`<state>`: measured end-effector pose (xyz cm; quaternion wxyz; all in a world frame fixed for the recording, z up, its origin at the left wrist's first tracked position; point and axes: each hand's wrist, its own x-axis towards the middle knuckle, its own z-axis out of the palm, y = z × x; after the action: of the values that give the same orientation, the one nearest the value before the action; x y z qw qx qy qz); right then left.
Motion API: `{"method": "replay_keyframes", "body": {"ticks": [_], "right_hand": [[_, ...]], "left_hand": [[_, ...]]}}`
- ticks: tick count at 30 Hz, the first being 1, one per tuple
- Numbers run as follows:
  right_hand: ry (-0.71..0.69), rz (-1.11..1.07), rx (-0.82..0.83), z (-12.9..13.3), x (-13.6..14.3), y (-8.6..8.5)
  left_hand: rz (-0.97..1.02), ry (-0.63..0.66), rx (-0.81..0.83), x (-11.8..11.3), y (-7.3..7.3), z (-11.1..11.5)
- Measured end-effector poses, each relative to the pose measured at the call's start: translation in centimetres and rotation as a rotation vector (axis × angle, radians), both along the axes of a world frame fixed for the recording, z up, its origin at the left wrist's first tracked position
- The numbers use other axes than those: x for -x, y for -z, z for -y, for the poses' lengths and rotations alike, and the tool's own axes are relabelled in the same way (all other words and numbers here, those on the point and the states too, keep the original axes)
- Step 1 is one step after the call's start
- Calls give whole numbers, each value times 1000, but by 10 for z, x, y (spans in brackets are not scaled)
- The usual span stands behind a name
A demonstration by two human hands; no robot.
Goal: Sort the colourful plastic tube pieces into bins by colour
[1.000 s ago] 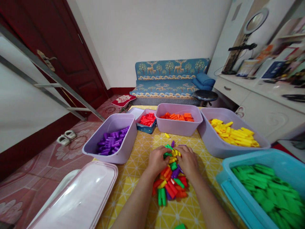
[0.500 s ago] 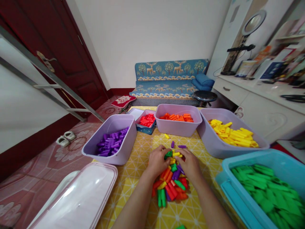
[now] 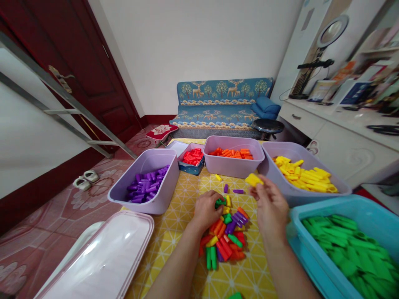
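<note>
A mixed pile of plastic tube pieces (image 3: 222, 245) in red, orange, green, purple and yellow lies on the yellow patterned cloth. At the pile's far left edge, my left hand (image 3: 208, 209) is closed around a green plastic piece (image 3: 220, 202), partly hidden by the fingers. To the right of the pile and raised above the cloth, my right hand (image 3: 270, 203) pinches a yellow plastic piece (image 3: 254, 180) between thumb and fingers. The lilac bin of yellow pieces (image 3: 307, 174) is just beyond that hand.
Around the table stand a lilac bin (image 3: 171, 191) of purple pieces, a small blue box (image 3: 190, 169) of red ones, a lilac bin (image 3: 233, 166) of orange ones and a turquoise bin (image 3: 299, 224) of green ones. A pale lid (image 3: 102, 257) lies at left.
My right hand has moved up and right from the pile, carrying a yellow plastic piece. Purple and orange pieces it covered now show. My left hand has stayed at the pile.
</note>
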<state>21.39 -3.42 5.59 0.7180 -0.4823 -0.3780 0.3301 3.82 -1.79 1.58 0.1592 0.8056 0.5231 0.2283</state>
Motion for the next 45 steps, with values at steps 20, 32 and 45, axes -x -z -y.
{"method": "replay_keyframes", "body": {"ticks": [20,32,45], "right_hand": [[-398,1427,-32,132,23,54],[-109,1502,170,30,22,74],[-178,1193,24,21,11,69]], "left_hand": [[122,-104,17,7,9,-5],[412,22,207,47,-11,1],[140,-46,117,20,23,33]]}}
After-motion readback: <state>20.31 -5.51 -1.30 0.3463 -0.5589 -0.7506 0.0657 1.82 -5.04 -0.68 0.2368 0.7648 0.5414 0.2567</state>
